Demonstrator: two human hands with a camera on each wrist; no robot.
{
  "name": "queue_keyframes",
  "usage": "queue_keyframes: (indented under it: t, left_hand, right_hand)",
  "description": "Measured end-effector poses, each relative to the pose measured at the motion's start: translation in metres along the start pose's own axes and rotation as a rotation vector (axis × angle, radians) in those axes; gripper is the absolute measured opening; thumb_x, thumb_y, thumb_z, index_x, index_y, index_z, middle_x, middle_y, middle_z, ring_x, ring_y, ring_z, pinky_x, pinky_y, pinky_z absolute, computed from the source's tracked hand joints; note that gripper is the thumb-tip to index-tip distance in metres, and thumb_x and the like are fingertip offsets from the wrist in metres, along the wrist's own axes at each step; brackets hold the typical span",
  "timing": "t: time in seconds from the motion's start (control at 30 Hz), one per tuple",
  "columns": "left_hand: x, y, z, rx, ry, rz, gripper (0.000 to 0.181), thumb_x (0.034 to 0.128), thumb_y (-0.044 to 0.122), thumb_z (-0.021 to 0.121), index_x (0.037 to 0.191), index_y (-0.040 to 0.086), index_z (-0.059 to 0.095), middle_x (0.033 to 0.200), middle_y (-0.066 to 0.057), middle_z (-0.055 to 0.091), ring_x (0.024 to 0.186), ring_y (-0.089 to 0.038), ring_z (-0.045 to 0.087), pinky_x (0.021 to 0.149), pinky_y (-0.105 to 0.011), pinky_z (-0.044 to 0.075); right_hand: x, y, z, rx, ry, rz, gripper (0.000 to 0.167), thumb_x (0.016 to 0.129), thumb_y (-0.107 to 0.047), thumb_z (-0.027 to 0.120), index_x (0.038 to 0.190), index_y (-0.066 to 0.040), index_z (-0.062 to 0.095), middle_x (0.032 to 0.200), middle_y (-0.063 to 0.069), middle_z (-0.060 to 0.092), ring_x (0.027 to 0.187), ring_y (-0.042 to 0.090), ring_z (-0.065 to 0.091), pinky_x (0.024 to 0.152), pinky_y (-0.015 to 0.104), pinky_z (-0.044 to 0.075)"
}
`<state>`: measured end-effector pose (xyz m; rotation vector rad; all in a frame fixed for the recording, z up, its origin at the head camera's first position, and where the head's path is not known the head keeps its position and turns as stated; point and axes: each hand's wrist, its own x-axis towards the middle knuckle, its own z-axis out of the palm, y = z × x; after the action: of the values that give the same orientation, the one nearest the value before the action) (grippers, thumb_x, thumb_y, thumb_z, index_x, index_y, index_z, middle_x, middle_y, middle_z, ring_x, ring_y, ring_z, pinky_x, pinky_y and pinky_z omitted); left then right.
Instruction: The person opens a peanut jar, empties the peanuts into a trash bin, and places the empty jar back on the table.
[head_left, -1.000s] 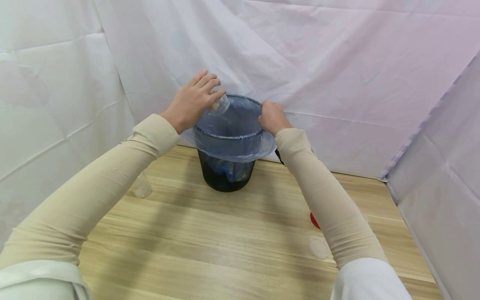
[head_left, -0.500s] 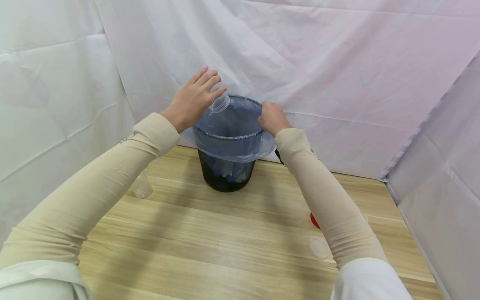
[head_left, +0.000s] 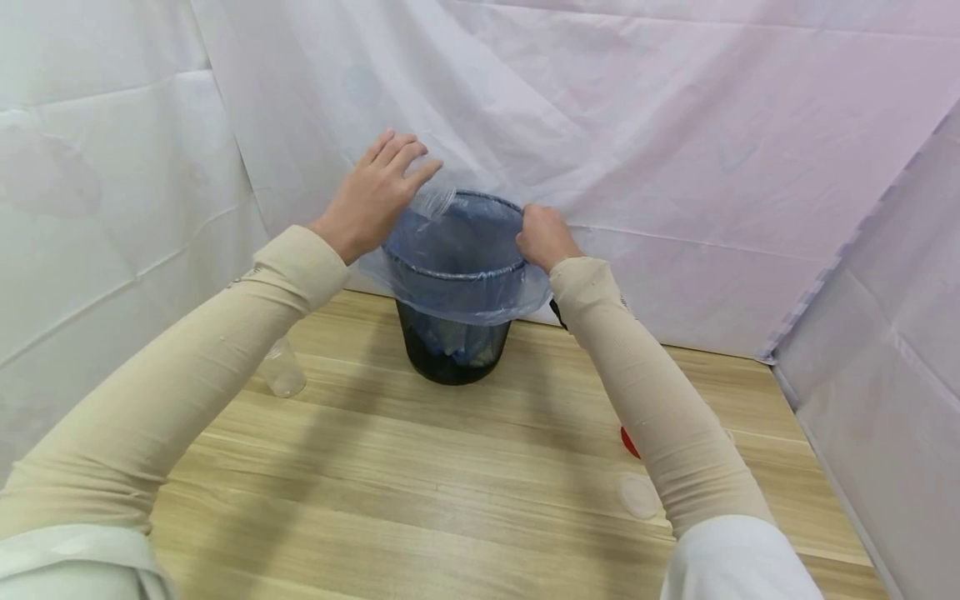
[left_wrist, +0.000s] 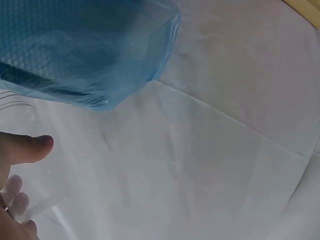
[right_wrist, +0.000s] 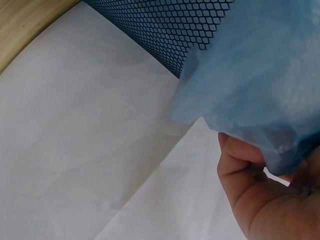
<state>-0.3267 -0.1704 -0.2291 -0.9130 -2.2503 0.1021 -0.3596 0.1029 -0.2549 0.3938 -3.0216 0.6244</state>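
Note:
My left hand (head_left: pixel 373 196) holds a clear plastic jar (head_left: pixel 433 202) tilted, its mouth over the left rim of a dark mesh bin (head_left: pixel 427 354). In the left wrist view the thumb (left_wrist: pixel 30 148) and the fingertips showing through the see-through wall are about the jar. No contents can be made out in it now. A blue plastic bag (head_left: pixel 480 304) lines the bin and hangs over its rim. On the right side, my right hand (head_left: pixel 547 236) grips the rim with the bag over it; the right wrist view shows curled fingers (right_wrist: pixel 250 175) at the bag (right_wrist: pixel 280 85).
The bin stands on a wood-grain table (head_left: pixel 420 467) against white cloth walls (head_left: pixel 675 150). Another clear container (head_left: pixel 283 373) is partly hidden behind the left forearm. Beside the right forearm lie a red piece (head_left: pixel 630 442), partly covered, and a clear round disc (head_left: pixel 639 496).
Pale pieces seen in the jar a second ago are gone from it. My left hand has moved slightly left and up with the jar. The right hand has stayed on the rim.

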Motion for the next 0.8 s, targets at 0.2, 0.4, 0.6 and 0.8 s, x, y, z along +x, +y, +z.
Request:
queue_keyframes:
  t: [0.2, 0.4, 0.6, 0.8]
  left_hand:
    - [0.002, 0.001, -0.002, 0.016, 0.053, -0.022, 0.051, 0.1017, -0.017, 0.05, 0.151, -0.003, 0.055, 0.144, -0.03, 0.06, 0.139, -0.047, 0.054, 0.126, -0.055, 0.04]
    - [0.001, 0.002, 0.001, 0.036, 0.045, -0.021, 0.049, 0.1029, -0.015, 0.052, 0.15, -0.004, 0.054, 0.142, -0.029, 0.061, 0.137, -0.046, 0.056, 0.122, -0.055, 0.045]
    - [-0.006, 0.003, 0.006, 0.0, -0.005, -0.009, 0.05, 0.0995, -0.019, 0.057, 0.146, -0.002, 0.057, 0.146, -0.029, 0.059, 0.143, -0.046, 0.052, 0.132, -0.055, 0.032]
    - [-0.009, 0.002, 0.006, 0.029, -0.042, -0.003, 0.05, 0.0999, -0.017, 0.059, 0.148, -0.002, 0.056, 0.15, -0.029, 0.056, 0.147, -0.045, 0.048, 0.135, -0.055, 0.026]
  right_hand:
    - [-0.001, -0.001, -0.001, -0.017, 0.003, 0.0, 0.048, 0.107, 0.002, 0.042, 0.154, 0.011, 0.048, 0.152, 0.032, 0.057, 0.139, 0.045, 0.059, 0.114, 0.051, 0.054]
    - [0.001, 0.0, -0.001, -0.023, -0.005, -0.001, 0.049, 0.107, 0.003, 0.04, 0.155, 0.011, 0.047, 0.153, 0.033, 0.056, 0.141, 0.045, 0.058, 0.116, 0.051, 0.052]
    - [-0.001, -0.001, -0.003, -0.016, -0.013, -0.008, 0.05, 0.107, 0.002, 0.041, 0.156, 0.011, 0.046, 0.155, 0.032, 0.055, 0.14, 0.045, 0.059, 0.113, 0.05, 0.054]
    - [-0.001, -0.003, -0.003, -0.022, -0.007, -0.014, 0.05, 0.106, 0.003, 0.041, 0.155, 0.012, 0.047, 0.154, 0.032, 0.056, 0.14, 0.045, 0.059, 0.114, 0.05, 0.053]
